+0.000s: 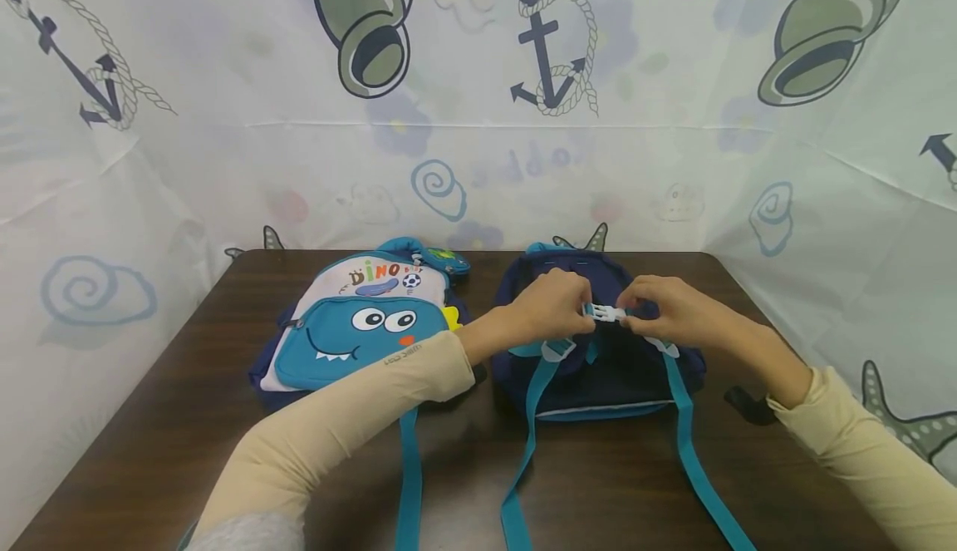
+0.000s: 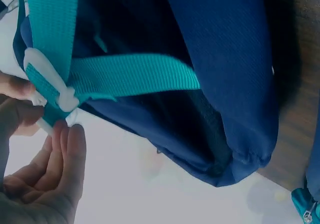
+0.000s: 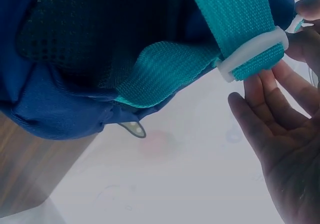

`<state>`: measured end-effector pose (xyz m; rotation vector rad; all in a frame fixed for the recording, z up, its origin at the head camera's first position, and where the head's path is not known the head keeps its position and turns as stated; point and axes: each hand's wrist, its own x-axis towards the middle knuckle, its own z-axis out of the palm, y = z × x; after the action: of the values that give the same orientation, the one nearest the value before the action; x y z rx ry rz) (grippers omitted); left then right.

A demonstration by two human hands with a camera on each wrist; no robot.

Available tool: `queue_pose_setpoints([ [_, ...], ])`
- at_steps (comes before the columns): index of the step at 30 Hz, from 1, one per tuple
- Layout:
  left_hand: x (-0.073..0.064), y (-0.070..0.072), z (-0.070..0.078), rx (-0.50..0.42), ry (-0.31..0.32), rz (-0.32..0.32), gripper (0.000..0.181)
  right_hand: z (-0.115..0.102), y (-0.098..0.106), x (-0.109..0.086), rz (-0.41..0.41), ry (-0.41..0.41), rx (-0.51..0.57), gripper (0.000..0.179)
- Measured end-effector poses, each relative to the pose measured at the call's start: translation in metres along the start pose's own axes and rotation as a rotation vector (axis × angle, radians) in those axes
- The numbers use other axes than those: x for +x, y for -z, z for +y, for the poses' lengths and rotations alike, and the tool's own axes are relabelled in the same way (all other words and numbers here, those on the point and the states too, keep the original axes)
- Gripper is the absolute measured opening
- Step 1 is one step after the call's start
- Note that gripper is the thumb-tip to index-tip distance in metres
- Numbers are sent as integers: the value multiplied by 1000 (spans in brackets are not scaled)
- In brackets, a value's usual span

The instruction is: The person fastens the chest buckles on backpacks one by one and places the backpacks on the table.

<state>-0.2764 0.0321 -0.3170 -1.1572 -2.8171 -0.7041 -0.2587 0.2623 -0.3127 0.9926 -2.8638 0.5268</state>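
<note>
A navy backpack (image 1: pixel 598 381) lies on the table with its teal-strapped side facing up. Over it, my left hand (image 1: pixel 553 300) pinches the left end of a white side-release buckle (image 1: pixel 604 312), and my right hand (image 1: pixel 676 308) pinches the right end. Ribs show in the middle of the buckle; whether its halves are locked together I cannot tell. In the left wrist view, a white strap adjuster (image 2: pixel 47 76) on a teal strap sits by the left fingertips. The right wrist view shows another white adjuster (image 3: pixel 254 53) beside the right hand's fingers, with the buckle mostly hidden.
A second backpack (image 1: pixel 359 343) with a blue dinosaur face lies to the left on the brown table (image 1: pixel 598 493). Loose teal straps (image 1: pixel 699 459) trail toward the front edge. A printed white cloth (image 1: pixel 478 119) hangs behind and at both sides.
</note>
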Motion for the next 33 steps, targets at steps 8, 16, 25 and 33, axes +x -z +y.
queue_pose_setpoints([
  [8,-5,-1,-8,-178,13,60,24,0,-2,1,26,38,-12,17],
  [16,-6,-10,-5,-188,-1,23,23,-2,-5,-1,12,65,-16,19],
  [25,-4,-13,-2,-139,-3,-4,22,-4,-7,1,23,114,-19,18],
  [33,-7,-15,-6,104,4,-78,32,-5,-9,6,-79,22,-37,26],
])
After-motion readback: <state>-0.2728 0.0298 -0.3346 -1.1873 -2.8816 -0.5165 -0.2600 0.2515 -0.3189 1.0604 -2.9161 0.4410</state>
